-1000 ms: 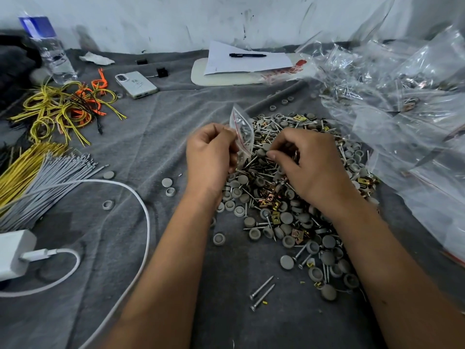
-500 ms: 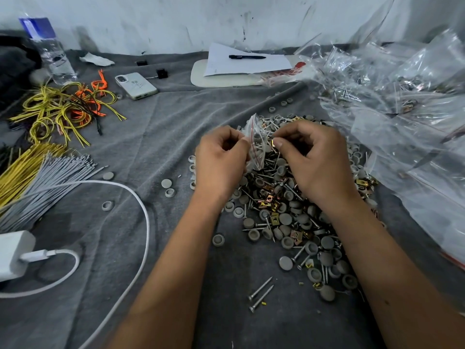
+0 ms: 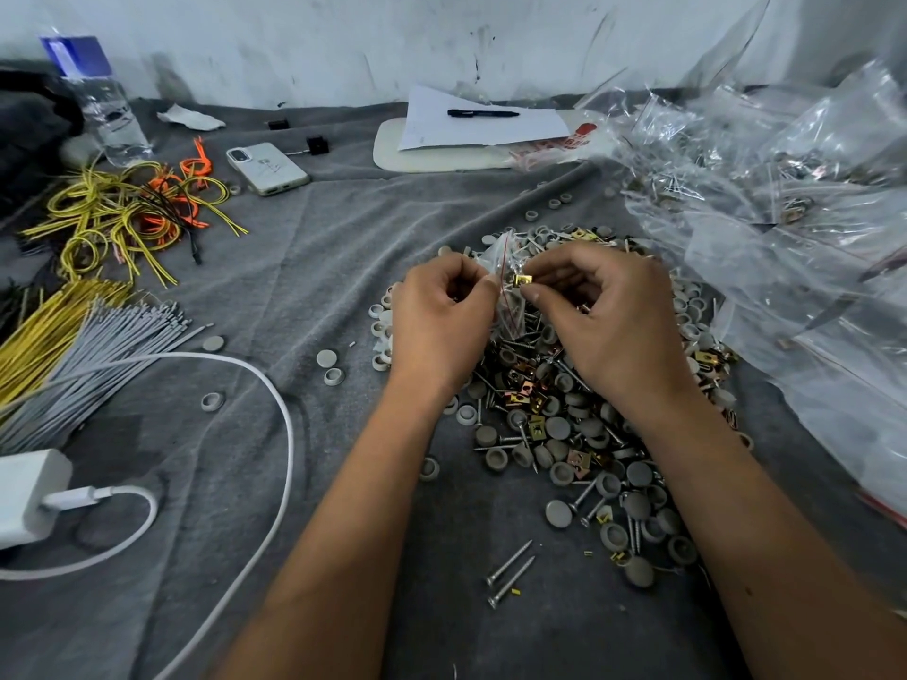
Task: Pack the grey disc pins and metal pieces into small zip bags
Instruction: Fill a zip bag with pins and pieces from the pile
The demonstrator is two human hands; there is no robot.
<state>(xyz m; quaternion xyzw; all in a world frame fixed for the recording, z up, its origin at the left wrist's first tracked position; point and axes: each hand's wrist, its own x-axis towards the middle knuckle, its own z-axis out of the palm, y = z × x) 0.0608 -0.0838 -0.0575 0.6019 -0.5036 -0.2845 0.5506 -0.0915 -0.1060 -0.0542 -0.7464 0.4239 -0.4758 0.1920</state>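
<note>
Pinching the small zip bag (image 3: 505,292) at its mouth, our left hand (image 3: 441,321) curls above the pile of grey disc pins (image 3: 579,434) — beside it our right hand (image 3: 603,316) grips a gold metal piece (image 3: 522,279) between thumb and forefinger at the bag's opening — no writing reads clearly.

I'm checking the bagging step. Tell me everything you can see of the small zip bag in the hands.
The zip bag is small, of clear, crinkled plastic with a thin red line along it. It hangs roughly upright above the pile of parts, between both hands. The left hand pinches one edge near the top; the right hand holds a gold metal clip against its mouth. Its contents are too blurred to tell.
</note>
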